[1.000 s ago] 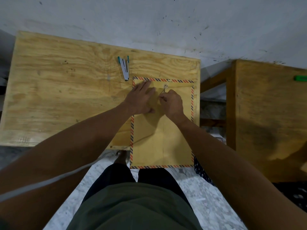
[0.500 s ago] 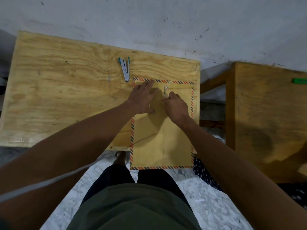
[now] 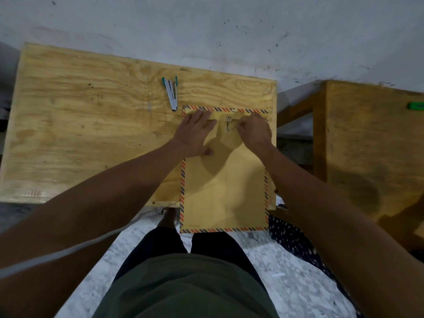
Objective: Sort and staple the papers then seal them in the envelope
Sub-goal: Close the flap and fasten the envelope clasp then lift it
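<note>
A tan envelope (image 3: 224,191) with a red-and-blue striped border lies on the right part of the wooden table (image 3: 91,138), its near end hanging over the table's front edge. Its flap is folded down, with two small metal buttons and a thin closure string (image 3: 228,123) near the top. My left hand (image 3: 195,134) rests flat on the flap's left side, fingers straight. My right hand (image 3: 253,131) pinches the string just right of the buttons. A silver stapler with teal ends (image 3: 172,94) lies on the table beyond my left hand. No papers are visible.
A second wooden table (image 3: 371,143) stands to the right across a gap, with a small green object (image 3: 415,105) at its far edge. A grey wall runs behind both tables. A dark patterned cloth (image 3: 296,242) lies on the marble floor.
My right hand has moved from just below the buttons up and to the right, drawing the string sideways. My left hand stays pressed on the flap.
</note>
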